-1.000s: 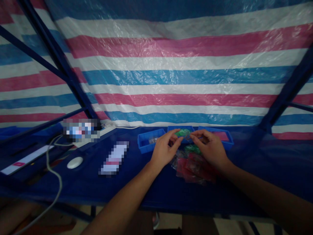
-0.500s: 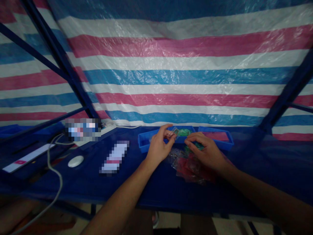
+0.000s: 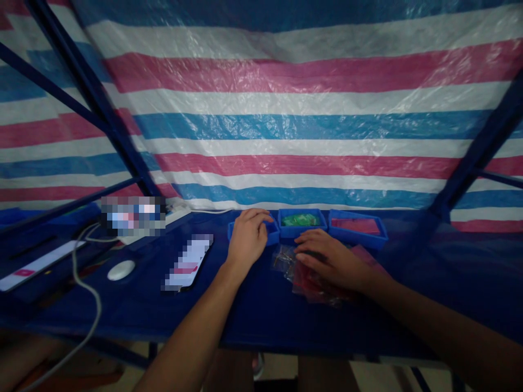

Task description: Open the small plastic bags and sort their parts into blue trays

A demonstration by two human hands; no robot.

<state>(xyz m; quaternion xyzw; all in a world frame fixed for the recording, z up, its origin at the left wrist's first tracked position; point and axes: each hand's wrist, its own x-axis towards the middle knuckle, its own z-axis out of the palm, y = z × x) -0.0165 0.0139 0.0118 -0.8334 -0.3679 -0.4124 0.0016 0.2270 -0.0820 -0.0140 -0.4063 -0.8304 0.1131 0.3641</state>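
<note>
Red plastic packets point(image 3: 304, 289) and clear packets point(image 3: 281, 258) lie piled mid-worktop point(image 3: 253, 321), the pile's long axis slanting rightward toward the front edge. I see the right hand point(image 3: 324, 258) over them, fingers slightly bent; whether they grip anything, I can't tell. The left hand point(image 3: 248, 239) covers the left blue tray point(image 3: 273, 238), fingertips hidden, grip unclear to me. Nearer the back edge, the middle tray point(image 3: 304, 232) holds green packets point(image 3: 301, 219), the right tray point(image 3: 362, 239) pink sheets point(image 3: 355, 225).

I'm in a makeshift workshop booth: striped plastic sheeting point(image 3: 286, 130) behind blue poles point(image 3: 480, 149), small bins point(image 3: 303, 231) on my tabletop point(image 3: 261, 316).
</note>
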